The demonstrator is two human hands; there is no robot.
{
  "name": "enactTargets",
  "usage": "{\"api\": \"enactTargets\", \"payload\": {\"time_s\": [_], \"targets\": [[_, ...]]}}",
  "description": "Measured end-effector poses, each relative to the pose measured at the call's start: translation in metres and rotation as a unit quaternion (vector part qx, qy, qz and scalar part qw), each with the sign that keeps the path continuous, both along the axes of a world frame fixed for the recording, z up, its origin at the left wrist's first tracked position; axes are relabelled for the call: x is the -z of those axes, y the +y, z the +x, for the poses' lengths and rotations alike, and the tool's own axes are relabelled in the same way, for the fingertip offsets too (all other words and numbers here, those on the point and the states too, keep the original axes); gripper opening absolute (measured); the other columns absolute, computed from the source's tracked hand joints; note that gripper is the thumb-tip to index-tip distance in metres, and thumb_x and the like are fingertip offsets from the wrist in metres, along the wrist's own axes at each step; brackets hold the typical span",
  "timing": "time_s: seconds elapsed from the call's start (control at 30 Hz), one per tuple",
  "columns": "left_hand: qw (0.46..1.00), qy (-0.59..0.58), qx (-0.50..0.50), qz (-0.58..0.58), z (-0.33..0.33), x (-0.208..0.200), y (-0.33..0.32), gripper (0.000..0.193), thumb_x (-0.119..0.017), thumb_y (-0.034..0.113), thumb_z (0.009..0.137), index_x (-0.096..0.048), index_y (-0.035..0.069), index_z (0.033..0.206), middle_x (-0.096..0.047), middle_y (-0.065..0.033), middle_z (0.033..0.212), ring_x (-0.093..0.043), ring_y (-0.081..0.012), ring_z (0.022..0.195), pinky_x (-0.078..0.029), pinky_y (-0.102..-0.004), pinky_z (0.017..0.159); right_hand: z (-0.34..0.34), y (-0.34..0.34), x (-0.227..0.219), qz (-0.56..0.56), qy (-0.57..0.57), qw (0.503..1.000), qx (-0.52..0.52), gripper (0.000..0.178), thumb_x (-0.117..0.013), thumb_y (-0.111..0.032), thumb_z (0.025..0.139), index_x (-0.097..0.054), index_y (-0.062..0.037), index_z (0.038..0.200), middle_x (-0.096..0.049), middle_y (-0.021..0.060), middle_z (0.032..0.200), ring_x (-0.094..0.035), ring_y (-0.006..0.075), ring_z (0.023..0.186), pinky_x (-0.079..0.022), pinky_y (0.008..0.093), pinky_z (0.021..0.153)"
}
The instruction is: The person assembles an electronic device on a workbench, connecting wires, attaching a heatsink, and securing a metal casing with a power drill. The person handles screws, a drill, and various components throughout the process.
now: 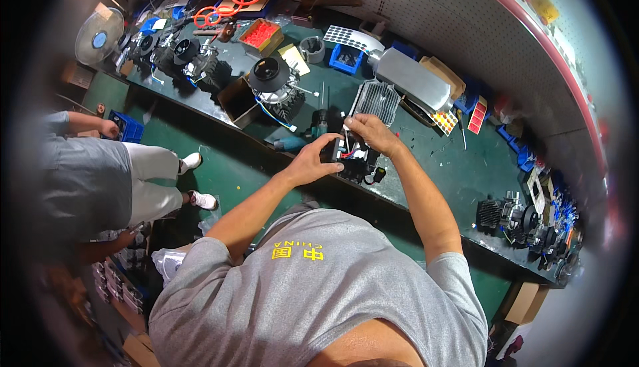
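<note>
At the near edge of the bench sits a small dark assembly point(358, 165) with red and blue wires and a black plug. My left hand point(310, 163) grips its left side, thumb low and fingers curled over the top. Above its far end, the fingers of my right hand point(374, 135) are pinched together beside a small white piece; what they hold is too small to make out. Just beyond, a finned grey metal housing point(377, 101) lies on the bench. A teal power screwdriver point(289, 143) lies left of the assembly, close to my left hand.
A silver cylinder point(414, 81), a blue bin point(346, 59) and a box of red parts point(260, 35) stand farther back. Left is a motor unit with a black fan point(269, 74); more units point(512, 215) sit right. Another person point(100, 177) stands at left.
</note>
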State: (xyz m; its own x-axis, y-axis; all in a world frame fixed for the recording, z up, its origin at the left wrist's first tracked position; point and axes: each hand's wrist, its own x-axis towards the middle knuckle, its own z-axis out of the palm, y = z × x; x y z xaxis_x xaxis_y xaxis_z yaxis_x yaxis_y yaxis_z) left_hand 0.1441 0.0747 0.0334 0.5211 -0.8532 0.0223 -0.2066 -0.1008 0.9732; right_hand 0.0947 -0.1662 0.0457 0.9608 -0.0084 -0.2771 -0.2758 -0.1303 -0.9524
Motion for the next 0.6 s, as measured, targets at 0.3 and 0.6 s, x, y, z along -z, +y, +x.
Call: {"api": "enactTargets", "payload": {"time_s": [0.3, 0.6], "targets": [[0.999, -0.027, -0.023, 0.027, 0.005, -0.011, -0.009, 0.072, -0.084, 0.018, 0.08, -0.05, 0.005, 0.142, -0.062, -0.0172, 0.132, -0.062, -0.0327, 0.123, -0.047, -0.04, 0.106, -0.007, -0.014, -0.008, 0.1, 0.006, 0.994, -0.035, 0.027, -0.071, -0.031, 0.099, -0.068, -0.0058, 0.091, -0.063, -0.0021, 0.079, -0.055, 0.0071, 0.071, -0.044, 0.0246, 0.066], [0.997, -0.066, -0.017, 0.044, 0.011, -0.022, -0.012, 0.07, -0.085, 0.016, 0.08, -0.051, 0.009, 0.142, -0.061, -0.0167, 0.136, -0.059, -0.0361, 0.127, -0.047, -0.0416, 0.106, -0.007, -0.018, -0.009, 0.075, 0.028, 0.995, -0.053, 0.021, -0.079, -0.023, 0.093, -0.072, -0.0031, 0.092, -0.069, -0.0012, 0.084, -0.061, 0.0072, 0.076, -0.05, 0.0246, 0.07]]}}
